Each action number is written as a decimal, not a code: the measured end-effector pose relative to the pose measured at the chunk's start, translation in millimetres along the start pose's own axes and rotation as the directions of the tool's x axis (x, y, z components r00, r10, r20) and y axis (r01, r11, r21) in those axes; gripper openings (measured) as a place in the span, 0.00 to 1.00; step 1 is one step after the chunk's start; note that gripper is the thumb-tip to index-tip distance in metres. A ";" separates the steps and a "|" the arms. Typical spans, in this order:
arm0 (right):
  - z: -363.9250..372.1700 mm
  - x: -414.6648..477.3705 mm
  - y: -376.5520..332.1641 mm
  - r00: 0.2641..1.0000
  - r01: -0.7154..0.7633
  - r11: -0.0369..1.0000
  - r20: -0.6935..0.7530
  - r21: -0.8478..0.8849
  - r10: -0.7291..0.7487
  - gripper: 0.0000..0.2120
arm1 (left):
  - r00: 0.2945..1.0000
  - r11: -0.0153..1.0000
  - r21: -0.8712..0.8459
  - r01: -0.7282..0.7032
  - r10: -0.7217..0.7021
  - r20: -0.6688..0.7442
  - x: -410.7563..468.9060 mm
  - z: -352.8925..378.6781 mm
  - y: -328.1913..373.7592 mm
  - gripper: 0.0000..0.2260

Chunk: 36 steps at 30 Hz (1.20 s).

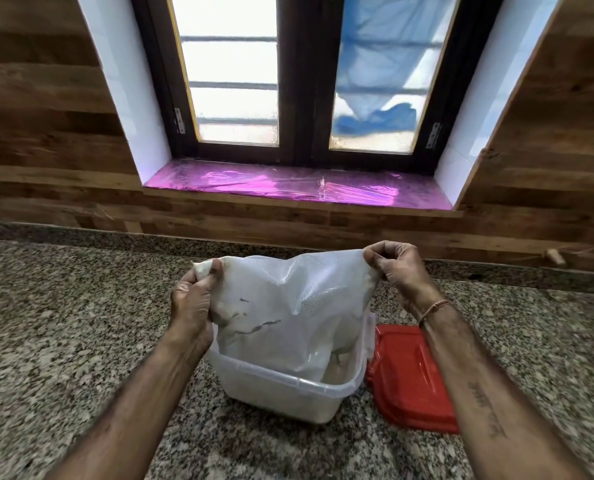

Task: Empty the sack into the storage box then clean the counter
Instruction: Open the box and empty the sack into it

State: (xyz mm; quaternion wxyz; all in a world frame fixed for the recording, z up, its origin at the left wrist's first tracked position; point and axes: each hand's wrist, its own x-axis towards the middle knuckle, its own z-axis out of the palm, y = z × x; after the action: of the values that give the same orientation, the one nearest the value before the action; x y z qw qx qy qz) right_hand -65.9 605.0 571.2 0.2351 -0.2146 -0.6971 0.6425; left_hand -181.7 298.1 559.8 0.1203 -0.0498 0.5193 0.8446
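Forearms frame the storage box (278,398), which sits dead centre on the speckled counter (63,323), pale contents showing through its clear wall. Just right of the box, touching it or nearly so, lies the red lid (416,375), flat and off. Up out of the box rises the sack (288,306), upended, its mouth down inside the rim and its body slack. Above the box, the left hand (191,299) grips one upper corner in curled fingers. The right hand (396,268) pinches the other corner between thumb and fingertips, and the top edge is taut between them. Looks like the last of the pour. Best play: keep the mouth inside the rim, lift straight up and give short shakes, so remnants drop into the box rather than onto the counter or the lid. Beyond the box, a pink-lined window sill (288,185).
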 end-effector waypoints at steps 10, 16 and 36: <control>0.0 -3.7 -7.3 0.989 0.098 0.979 -0.088 -0.177 -0.115 0.11 | 0.992 0.979 0.164 -0.123 0.123 0.011 5.9 -5.0 15.2 0.10; 1.7 -2.8 -29.0 0.963 0.231 0.863 -0.023 -0.448 -0.270 0.07 | 0.911 0.473 0.796 -0.378 0.342 0.230 -0.1 -13.3 44.6 0.04; 6.4 -31.2 -42.3 0.928 0.083 0.992 0.370 -0.098 -0.041 0.09 | 0.875 0.574 0.661 -0.483 0.316 0.366 -2.1 69.6 37.1 0.08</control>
State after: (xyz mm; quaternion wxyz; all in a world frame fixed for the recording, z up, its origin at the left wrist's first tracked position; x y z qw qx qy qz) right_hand -44.8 577.7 611.3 0.1087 -0.0815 -0.7700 0.6234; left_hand -186.2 343.7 624.1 -0.0114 0.2103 0.7956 0.5680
